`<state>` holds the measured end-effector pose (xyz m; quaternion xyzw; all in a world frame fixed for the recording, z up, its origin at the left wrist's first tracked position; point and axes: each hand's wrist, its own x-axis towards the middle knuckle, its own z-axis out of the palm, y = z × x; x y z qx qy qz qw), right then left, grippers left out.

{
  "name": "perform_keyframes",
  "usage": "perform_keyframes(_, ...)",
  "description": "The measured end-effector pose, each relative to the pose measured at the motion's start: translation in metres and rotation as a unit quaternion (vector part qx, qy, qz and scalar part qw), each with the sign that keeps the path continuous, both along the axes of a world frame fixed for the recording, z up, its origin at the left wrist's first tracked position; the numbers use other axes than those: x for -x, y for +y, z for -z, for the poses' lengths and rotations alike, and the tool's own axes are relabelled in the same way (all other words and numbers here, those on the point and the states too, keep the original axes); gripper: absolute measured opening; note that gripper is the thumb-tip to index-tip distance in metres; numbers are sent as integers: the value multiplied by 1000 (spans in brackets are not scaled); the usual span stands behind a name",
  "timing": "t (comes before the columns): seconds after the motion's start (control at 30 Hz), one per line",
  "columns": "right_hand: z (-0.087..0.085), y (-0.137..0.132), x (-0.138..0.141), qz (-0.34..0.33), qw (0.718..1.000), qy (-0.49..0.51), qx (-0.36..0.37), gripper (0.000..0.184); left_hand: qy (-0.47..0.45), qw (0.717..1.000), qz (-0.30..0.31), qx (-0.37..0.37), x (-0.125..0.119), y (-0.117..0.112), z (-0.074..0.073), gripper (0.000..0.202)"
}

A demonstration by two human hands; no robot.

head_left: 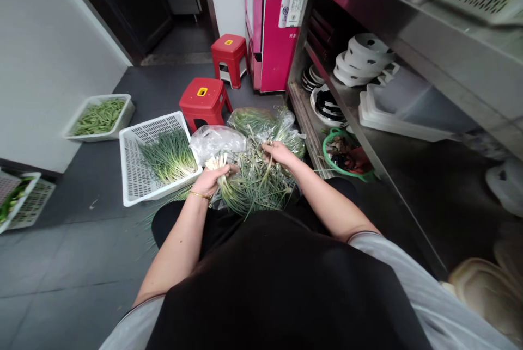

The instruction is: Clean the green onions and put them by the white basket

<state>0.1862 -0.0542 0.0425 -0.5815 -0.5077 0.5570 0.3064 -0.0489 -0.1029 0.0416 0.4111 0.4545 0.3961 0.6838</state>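
Note:
My left hand point(212, 178) is closed around a bunch of scallions point(223, 167), their white ends pointing up and away from me. My right hand point(278, 153) pinches a single scallion stalk above the loose pile of scallions point(255, 186) that lies on my lap. Behind the pile, clear plastic bags point(253, 127) hold more greens. A white slotted basket point(141, 167) to the left of my hands holds cleaned scallions laid in a row.
Two red stools point(204, 100) stand ahead on the dark floor. A white tray of green beans point(100, 117) sits by the left wall. On the right are a steel shelf with stacked dishes point(359, 61) and a green basket of scraps point(343, 155).

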Motion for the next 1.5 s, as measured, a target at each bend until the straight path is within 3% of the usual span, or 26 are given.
perform_keyframes(0.1,-8,-3,16,1,990,120,69,32,47,999,-6,-6,-18,-3,-2,36)
perform_keyframes(0.17,-11,-8,28,-7,985,149,87,35,116,993,-12,-33,-36,-3,1,38)
perform_keyframes(0.3,-13,-18,44,11,987,152,53,32,242,967,-18,-80,-56,2,11,36)
perform_keyframes(0.37,-15,-22,43,-20,991,128,35,33,259,963,-7,-67,-57,4,13,31)
perform_keyframes(0.47,-21,-26,37,-104,992,67,13,41,216,976,18,-33,-55,3,10,31)
perform_keyframes(0.57,-31,-24,30,-144,989,41,-19,46,148,988,25,-43,-54,1,3,35)
perform_keyframes(0.7,-39,-19,17,-108,989,93,-24,46,61,996,-18,-58,-43,3,-5,33)
perform_keyframes(0.77,-37,-20,12,-74,993,66,-63,41,28,997,-49,-57,-35,6,-8,33)
perform_keyframes(0.83,-30,-25,12,-107,987,1,-121,30,7,997,-61,-54,-28,10,-11,33)
perform_keyframes(0.93,-16,-34,22,-186,963,-77,-179,17,-4,996,-59,-62,-26,12,-13,34)
perform_keyframes(1.13,-5,-40,35,-149,951,-149,-225,25,39,996,-45,-71,-27,6,-3,38)
perform_keyframes(1.27,-4,-41,32,-162,947,-149,-232,23,37,997,-36,-56,-25,0,4,36)
perform_keyframes(1.5,-8,-43,27,-173,952,-136,-213,18,16,999,-14,-45,-31,-4,0,41)
